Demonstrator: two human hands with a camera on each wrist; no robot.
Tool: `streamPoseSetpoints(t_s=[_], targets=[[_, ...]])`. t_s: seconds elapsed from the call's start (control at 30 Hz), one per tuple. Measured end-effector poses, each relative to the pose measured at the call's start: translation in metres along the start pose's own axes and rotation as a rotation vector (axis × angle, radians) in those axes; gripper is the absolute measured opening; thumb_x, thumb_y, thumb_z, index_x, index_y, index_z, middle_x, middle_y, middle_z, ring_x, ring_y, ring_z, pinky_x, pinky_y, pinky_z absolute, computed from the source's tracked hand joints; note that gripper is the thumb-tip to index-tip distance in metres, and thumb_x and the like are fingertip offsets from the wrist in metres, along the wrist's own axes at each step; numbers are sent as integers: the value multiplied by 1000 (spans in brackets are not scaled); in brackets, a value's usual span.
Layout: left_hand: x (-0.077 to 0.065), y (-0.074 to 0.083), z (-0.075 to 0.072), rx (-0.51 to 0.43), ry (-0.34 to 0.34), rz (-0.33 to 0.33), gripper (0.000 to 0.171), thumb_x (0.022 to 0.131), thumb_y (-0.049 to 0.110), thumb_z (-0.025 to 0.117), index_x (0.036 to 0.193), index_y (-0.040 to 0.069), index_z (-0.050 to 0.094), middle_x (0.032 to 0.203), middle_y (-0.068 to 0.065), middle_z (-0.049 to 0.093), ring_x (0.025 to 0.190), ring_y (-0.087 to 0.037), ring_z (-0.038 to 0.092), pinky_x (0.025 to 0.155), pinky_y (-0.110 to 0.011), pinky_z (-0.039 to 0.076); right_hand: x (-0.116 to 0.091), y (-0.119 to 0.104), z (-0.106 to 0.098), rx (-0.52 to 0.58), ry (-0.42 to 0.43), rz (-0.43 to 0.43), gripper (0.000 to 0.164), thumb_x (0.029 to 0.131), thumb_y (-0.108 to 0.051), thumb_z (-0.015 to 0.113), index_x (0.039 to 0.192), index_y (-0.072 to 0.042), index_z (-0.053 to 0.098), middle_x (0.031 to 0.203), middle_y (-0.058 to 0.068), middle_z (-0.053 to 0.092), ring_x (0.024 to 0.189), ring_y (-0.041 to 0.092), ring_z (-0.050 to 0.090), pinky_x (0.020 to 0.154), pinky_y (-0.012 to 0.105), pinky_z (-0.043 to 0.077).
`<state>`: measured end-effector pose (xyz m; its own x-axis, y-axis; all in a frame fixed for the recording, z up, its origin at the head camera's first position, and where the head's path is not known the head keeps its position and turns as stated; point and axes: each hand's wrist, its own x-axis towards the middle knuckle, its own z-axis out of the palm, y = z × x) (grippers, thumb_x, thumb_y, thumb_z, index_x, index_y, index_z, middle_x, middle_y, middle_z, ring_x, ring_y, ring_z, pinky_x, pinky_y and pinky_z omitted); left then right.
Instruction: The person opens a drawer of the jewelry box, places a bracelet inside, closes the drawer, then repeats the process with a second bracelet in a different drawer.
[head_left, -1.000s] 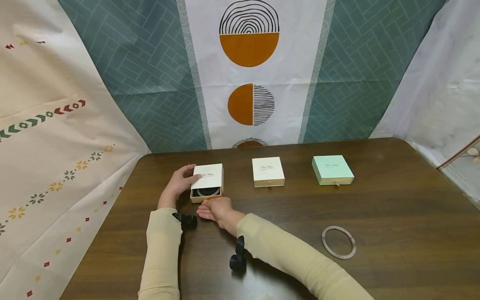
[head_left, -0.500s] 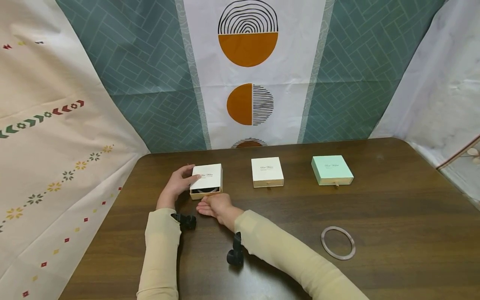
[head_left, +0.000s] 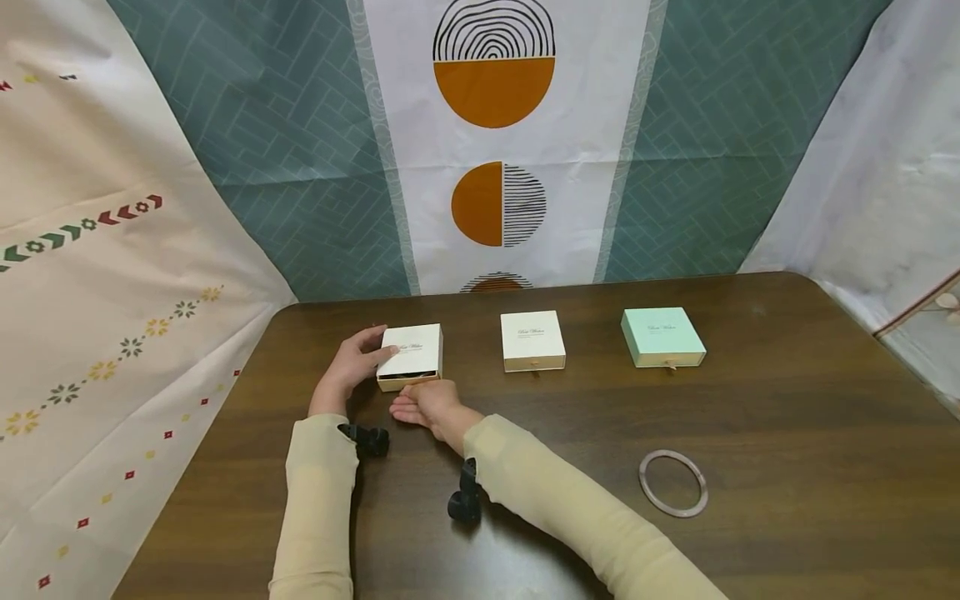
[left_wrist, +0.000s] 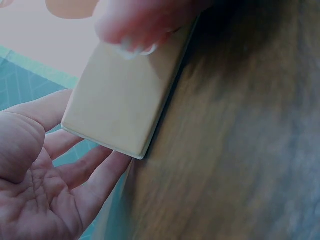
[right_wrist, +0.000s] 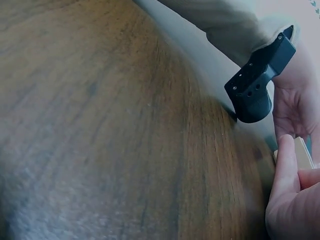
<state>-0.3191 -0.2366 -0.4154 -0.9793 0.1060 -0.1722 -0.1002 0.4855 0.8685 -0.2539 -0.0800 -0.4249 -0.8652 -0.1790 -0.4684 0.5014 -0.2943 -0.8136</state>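
A white drawer-style jewellery box [head_left: 412, 348] lies on the table, its cream drawer showing a narrow dark slit at the front. My left hand [head_left: 354, 367] grips the box's sleeve from the left, thumb on the lid and fingers along the far side. My right hand [head_left: 433, 407] presses its fingers against the drawer front, palm turned partly upward. In the left wrist view the drawer front [left_wrist: 115, 95] is near flush with the sleeve, and blurred right fingertips [left_wrist: 135, 30] touch it. What lies inside is hidden.
Another white box [head_left: 532, 340] and a mint-green box [head_left: 663, 335] stand to the right, both shut. A pale bangle [head_left: 673, 483] lies on the brown table [head_left: 810, 433] at front right. Patterned cloths [head_left: 300, 167] hang behind and at the sides.
The drawer has slid back into the white box, pushed by my right hand. The dark bangle-like ring seen inside it earlier is now covered. My left hand keeps its hold.
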Motion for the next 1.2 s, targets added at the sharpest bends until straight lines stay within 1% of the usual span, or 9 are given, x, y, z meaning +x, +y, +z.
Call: streamPoseSetpoints(t_s=[0.1, 0.23, 0.5, 0.63, 0.8, 1.0, 1.2], targets=[[2, 2, -1, 4, -4, 8, 64, 94, 24, 60, 148, 7, 31, 148, -24, 34, 128, -36, 41, 103, -48, 44, 2, -2, 0, 5, -1, -9, 19, 95, 1, 51, 106, 13, 61, 91, 24, 69, 77, 26, 71, 77, 36, 58], [5, 3, -1, 8, -16, 21, 64, 94, 23, 60, 148, 6, 31, 148, -25, 34, 128, -36, 41, 102, -48, 44, 5, -5, 0, 10, 12, -9, 18, 95, 1, 52, 105, 12, 62, 90, 24, 70, 75, 24, 71, 76, 36, 58], [3, 2, -1, 19, -7, 0, 64, 94, 24, 60, 149, 7, 31, 148, -24, 35, 129, -36, 41, 102, -48, 44, 6, -7, 1, 16, 7, 18, 19, 95, 0, 53, 107, 12, 61, 100, 28, 68, 79, 26, 72, 76, 35, 58], [3, 2, 0, 9, -9, 16, 63, 94, 23, 60, 148, 6, 32, 147, -24, 36, 127, -35, 43, 100, -47, 46, 5, -7, 0, 10, 7, 11, 20, 95, 0, 52, 108, 13, 60, 102, 29, 67, 82, 28, 71, 76, 35, 58], [2, 3, 1, 9, -13, 27, 63, 94, 22, 60, 148, 5, 32, 147, -24, 36, 126, -34, 43, 96, -42, 49, 5, -7, 0, -4, 10, 6, 22, 95, -1, 52, 110, 13, 59, 103, 29, 67, 86, 30, 71, 77, 36, 58], [-1, 2, 0, 9, -8, 30, 62, 95, 21, 59, 148, 4, 32, 148, -24, 34, 125, -34, 43, 92, -38, 51, 5, -5, 0, -16, 11, -8, 22, 96, -2, 53, 110, 13, 59, 100, 28, 68, 83, 30, 71, 74, 35, 59], [-3, 2, 0, 7, -7, 26, 62, 95, 21, 59, 148, 4, 31, 147, -25, 36, 124, -33, 45, 93, -38, 51, 4, -3, 0, -29, 13, -15, 22, 95, -3, 54, 109, 14, 59, 100, 29, 68, 81, 29, 72, 72, 34, 59]])
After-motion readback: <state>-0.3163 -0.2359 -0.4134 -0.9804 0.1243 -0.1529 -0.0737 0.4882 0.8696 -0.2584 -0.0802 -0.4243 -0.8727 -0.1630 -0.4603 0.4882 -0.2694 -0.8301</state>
